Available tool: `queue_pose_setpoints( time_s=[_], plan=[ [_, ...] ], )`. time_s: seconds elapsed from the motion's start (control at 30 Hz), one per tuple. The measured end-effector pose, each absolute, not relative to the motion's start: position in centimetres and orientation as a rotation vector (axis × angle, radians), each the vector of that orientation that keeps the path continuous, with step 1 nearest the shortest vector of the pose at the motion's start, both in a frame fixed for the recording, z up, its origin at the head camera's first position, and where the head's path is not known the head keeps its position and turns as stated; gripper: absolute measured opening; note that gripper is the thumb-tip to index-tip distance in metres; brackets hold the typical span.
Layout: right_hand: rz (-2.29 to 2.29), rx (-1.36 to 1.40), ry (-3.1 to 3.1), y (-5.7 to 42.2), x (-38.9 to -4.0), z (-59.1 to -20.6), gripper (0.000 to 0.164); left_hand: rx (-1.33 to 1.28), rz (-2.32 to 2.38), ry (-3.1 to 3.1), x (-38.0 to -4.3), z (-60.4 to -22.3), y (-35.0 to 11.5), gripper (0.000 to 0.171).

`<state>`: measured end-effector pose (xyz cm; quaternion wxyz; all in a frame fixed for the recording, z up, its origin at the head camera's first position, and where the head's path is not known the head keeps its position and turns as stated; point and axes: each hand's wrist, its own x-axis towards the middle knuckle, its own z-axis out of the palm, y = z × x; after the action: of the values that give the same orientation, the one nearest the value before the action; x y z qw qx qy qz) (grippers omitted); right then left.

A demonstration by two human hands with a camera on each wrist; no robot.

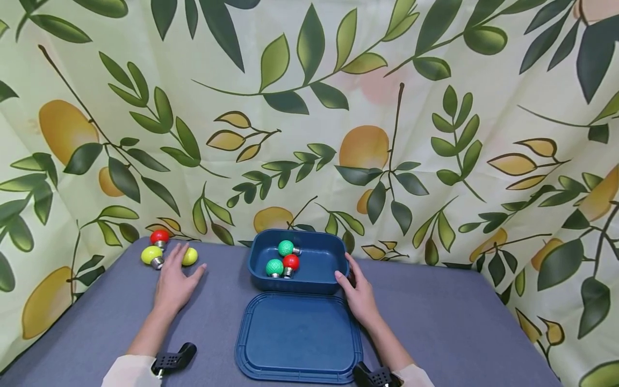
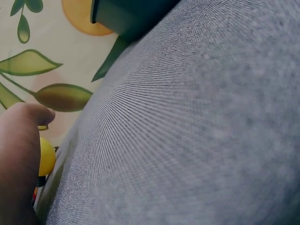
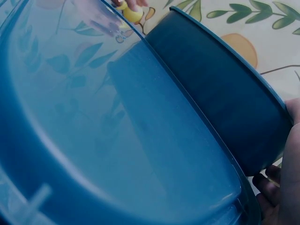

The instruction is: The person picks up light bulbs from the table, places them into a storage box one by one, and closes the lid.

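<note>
My left hand (image 1: 175, 282) reaches over a small group of light bulbs at the table's far left, its fingers spread. Close about its fingertips are a red bulb (image 1: 159, 237) and a yellow-green bulb (image 1: 151, 255). Another yellow bulb (image 1: 189, 256) shows between fingers and thumb, and a yellow bulb (image 2: 47, 157) appears behind the thumb in the left wrist view. My right hand (image 1: 359, 294) holds the right end of a dark blue box (image 1: 324, 260), thumb at the rim and fingers round the corner. Two green bulbs (image 1: 274, 267) and one red bulb (image 1: 290, 262) lie inside its left half.
A flat blue lid (image 1: 300, 336) lies on the grey cloth-covered table (image 1: 435, 328), just in front of the box. Behind the table hangs a leaf-and-fruit patterned curtain (image 1: 309, 134). Black camera mounts (image 1: 175, 359) sit on both wrists.
</note>
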<state>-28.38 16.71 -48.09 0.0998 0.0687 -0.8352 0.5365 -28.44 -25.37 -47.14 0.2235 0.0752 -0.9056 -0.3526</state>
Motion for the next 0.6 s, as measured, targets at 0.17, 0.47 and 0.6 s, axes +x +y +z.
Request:
queue_pose_setpoints(
  time_s=[0.17, 0.47, 0.6],
  plan=[
    [1.575, 0.197, -2.47, 16.74, -28.24, -48.08, 0.063, 0.234, -0.997, -2.505, -28.52, -47.39, -25.37, 0.063],
    [1.577, 0.18, -2.477, 16.67, -28.29, -47.99, 0.063, 0.274, -1.014, -2.418, -28.49, -47.48, -25.17, 0.061],
    [1.586, 0.188, -2.48, 16.61, -28.38, -47.93, 0.064, 0.275, -1.014, -2.416, -28.36, -47.46, -25.16, 0.061]
  ],
)
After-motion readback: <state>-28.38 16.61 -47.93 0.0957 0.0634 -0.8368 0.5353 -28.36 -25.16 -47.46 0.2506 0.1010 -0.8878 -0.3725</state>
